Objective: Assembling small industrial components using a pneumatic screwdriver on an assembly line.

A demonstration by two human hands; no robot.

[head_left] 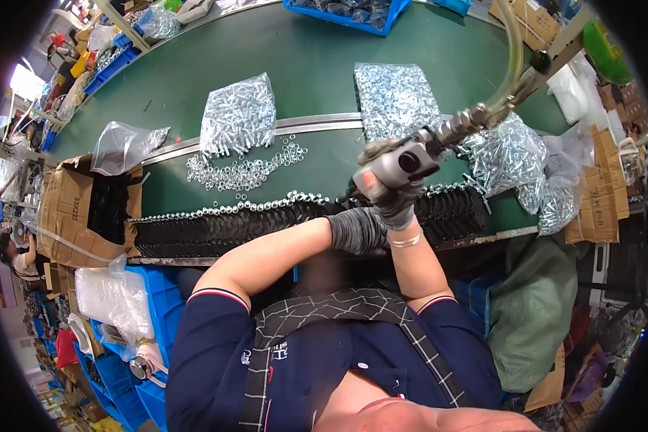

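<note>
My right hand, in a grey work glove with a bare thumb tip, is wrapped round a grey metal air-powered driver. The tool slants over a long row of black parts, its working end blurred near the row. Below and left of it, my left hand, also gloved, reaches to the row. The driver and right hand cover its fingers. Small shiny metal pieces line the row's far edge. Beyond them lies a loose pile of metal nuts or rings.
Clear bags of metal bolts and other fasteners lie across the green table. Loose bolts spill at right. An open carton adjoins the row's left end. A hose hangs above the driver. Blue bins stand below left.
</note>
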